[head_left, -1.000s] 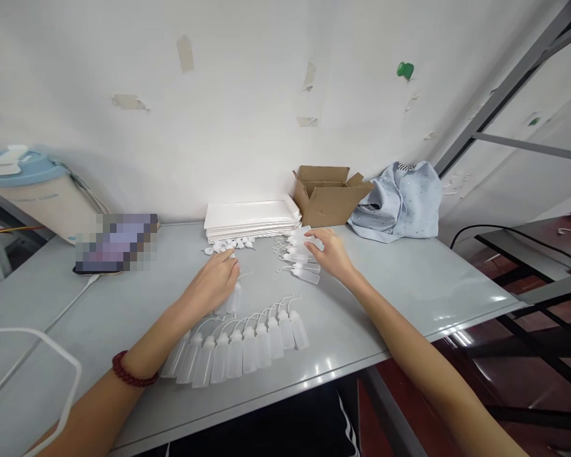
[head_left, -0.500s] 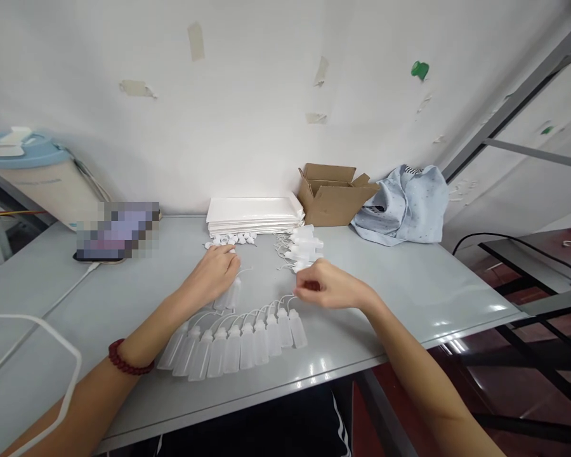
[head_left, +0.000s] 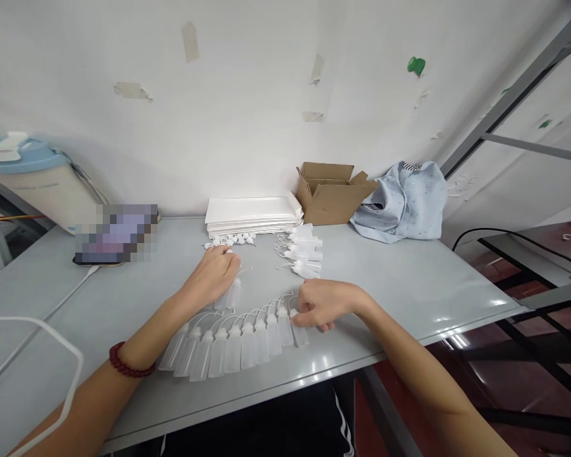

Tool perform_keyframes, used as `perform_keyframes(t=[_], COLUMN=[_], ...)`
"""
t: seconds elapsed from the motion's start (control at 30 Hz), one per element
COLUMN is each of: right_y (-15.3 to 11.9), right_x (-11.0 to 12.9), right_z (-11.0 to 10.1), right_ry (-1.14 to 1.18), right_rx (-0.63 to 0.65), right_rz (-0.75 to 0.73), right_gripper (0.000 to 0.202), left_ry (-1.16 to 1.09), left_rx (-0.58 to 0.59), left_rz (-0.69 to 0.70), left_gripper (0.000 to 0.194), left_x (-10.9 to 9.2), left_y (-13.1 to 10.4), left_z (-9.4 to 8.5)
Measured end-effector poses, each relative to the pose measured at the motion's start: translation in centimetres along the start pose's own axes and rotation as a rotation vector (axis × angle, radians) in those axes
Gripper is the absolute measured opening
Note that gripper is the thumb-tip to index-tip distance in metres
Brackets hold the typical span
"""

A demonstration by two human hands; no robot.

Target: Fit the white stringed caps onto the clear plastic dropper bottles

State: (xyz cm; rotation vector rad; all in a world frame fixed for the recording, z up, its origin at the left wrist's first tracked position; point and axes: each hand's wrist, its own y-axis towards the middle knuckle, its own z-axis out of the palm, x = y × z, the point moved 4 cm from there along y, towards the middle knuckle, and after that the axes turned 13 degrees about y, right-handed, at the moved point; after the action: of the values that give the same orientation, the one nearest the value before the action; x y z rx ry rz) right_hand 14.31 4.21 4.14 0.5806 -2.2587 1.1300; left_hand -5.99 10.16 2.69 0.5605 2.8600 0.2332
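Observation:
Small translucent squeeze bottles [head_left: 233, 352] with white necks and thin curved white strands lie in a fanned row near the table's front edge. My right hand [head_left: 326, 304] is over the row's right end, its curled fingers at the neck of the last squeeze bottle [head_left: 301, 336]. My left hand [head_left: 214, 273] rests farther back, fingers bent together beside a cluster of small white caps [head_left: 242, 238]. What its fingertips hold, if anything, is hidden. Partly under that hand lie a couple more bottles [head_left: 235, 293]. Another pile of bottles [head_left: 307, 251] lies behind my right hand.
Against the wall are a stack of white flat packs [head_left: 254, 209], an open cardboard box [head_left: 335, 203] and a light blue cloth [head_left: 404, 203]. At left, a phone [head_left: 118, 235] with a white cable [head_left: 66, 295] lies near a large cup [head_left: 42, 184].
My right hand has moved down and forward from beside the bottle pile onto the last bottle of the row. My left hand has stayed nearly in place.

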Motion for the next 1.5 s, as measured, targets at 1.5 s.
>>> perform_keyframes(t=[1.5], right_y=[1.2], right_x=[0.7], right_z=[-1.0], right_ry=[0.450], right_rx=[-0.400], right_rz=[-0.477], right_gripper=[0.018], left_ry=[-0.935], left_rx=[0.071], left_rz=[-0.051], left_gripper=[0.018], left_x=[-5.1], left_y=[-2.6], left_z=[-3.2])
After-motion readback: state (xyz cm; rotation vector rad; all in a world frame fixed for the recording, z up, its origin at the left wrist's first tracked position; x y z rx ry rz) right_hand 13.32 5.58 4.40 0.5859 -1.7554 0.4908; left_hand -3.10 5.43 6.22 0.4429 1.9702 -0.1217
